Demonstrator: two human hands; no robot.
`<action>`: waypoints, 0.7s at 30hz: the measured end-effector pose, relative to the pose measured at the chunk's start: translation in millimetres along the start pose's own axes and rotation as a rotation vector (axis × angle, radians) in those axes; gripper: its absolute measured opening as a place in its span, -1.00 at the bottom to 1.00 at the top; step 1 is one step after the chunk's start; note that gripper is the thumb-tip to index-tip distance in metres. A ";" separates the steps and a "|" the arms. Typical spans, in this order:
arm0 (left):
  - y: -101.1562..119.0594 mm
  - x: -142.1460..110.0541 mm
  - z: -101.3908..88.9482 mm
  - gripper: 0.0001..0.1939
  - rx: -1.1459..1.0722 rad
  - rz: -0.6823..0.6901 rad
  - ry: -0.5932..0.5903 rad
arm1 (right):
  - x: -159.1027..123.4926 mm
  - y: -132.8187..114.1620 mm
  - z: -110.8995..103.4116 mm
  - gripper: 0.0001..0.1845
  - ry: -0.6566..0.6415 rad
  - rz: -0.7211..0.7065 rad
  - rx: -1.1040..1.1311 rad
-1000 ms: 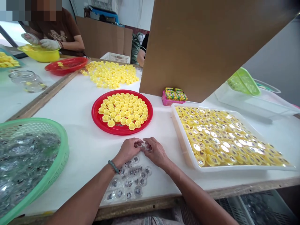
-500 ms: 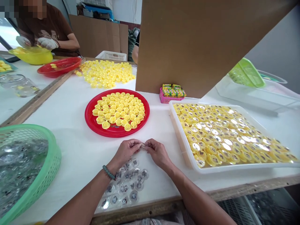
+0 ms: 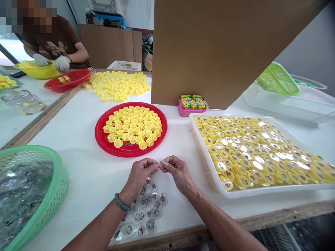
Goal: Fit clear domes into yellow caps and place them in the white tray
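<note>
My left hand, a beaded bracelet on its wrist, and my right hand meet fingertip to fingertip over the white table. Both are closed in a pinch around something small and pale, mostly hidden by the fingers. Beneath and beside my left wrist lie several clear round discs with dark printed pictures. Just beyond the hands stands a red round tray with many small yellow cup-shaped pieces. To the right, a white tray holds rows of yellow pieces topped with shiny picture discs.
At left, a green basket holds many clear discs. Loose yellow pieces lie farther back. A pink basket of small boxes stands before a cardboard panel. Across the table, a gloved person works near a yellow bowl and red basin.
My hands stay together in nearly the same place, with the right fingers slightly shifted. The view has tilted a little upward. The other person's gloved hands have lowered, one toward the red basin.
</note>
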State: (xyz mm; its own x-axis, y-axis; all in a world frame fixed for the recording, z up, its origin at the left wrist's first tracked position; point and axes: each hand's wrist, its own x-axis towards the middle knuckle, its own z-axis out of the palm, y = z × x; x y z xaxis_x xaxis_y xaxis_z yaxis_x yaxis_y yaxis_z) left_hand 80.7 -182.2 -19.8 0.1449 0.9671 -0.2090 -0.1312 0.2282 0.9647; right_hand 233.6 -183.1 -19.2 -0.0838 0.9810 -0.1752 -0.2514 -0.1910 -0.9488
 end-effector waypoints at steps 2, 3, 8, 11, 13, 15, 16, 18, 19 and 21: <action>0.3 -0.4 0.0 -0.79 -0.083 -0.038 -0.003 | -1.9 -1.6 0.2 -0.79 -0.013 -0.060 -0.096; 0.8 -0.7 0.0 -0.78 -0.127 -0.060 0.001 | -3.1 -1.9 0.4 -0.80 -0.018 -0.091 -0.149; 5.2 -2.0 -0.9 -0.78 -0.283 -0.081 -0.005 | -8.4 -0.6 0.4 -0.84 -0.022 -0.208 -0.341; 8.5 -2.9 -2.0 -0.79 -0.228 -0.038 -0.028 | -8.2 -1.1 -1.8 -0.81 -0.043 -0.219 -0.308; 10.3 -3.2 -3.2 -0.80 -0.132 -0.006 -0.057 | -7.4 -2.7 -3.5 -0.75 -0.066 -0.223 -0.293; 10.6 -2.9 -4.6 -0.81 -0.037 0.010 -0.079 | -6.7 -4.8 -4.1 -0.72 -0.091 -0.194 -0.296; 10.0 -2.7 -5.2 -0.82 -0.003 0.009 -0.082 | -6.5 -5.8 -3.9 -0.73 -0.101 -0.156 -0.284; 7.4 -1.8 -5.8 -0.81 0.032 -0.002 -0.073 | -6.3 -7.4 -2.3 -0.77 -0.099 -0.066 -0.214; 5.6 -1.4 -5.6 -0.81 0.038 -0.009 -0.068 | -6.2 -7.9 -1.3 -0.77 -0.089 -0.030 -0.167; 2.1 -0.7 -4.2 -0.79 0.029 -0.018 -0.061 | -5.9 -8.3 0.7 -0.77 -0.058 -0.001 -0.092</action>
State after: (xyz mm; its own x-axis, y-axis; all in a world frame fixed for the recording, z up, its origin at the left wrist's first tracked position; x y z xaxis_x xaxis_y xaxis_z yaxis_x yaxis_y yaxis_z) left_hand 76.2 -181.8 -18.2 0.2069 0.9540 -0.2171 -0.0994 0.2413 0.9654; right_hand 235.5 -187.3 -10.1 -0.1396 0.9770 -0.1611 -0.1618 -0.1830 -0.9697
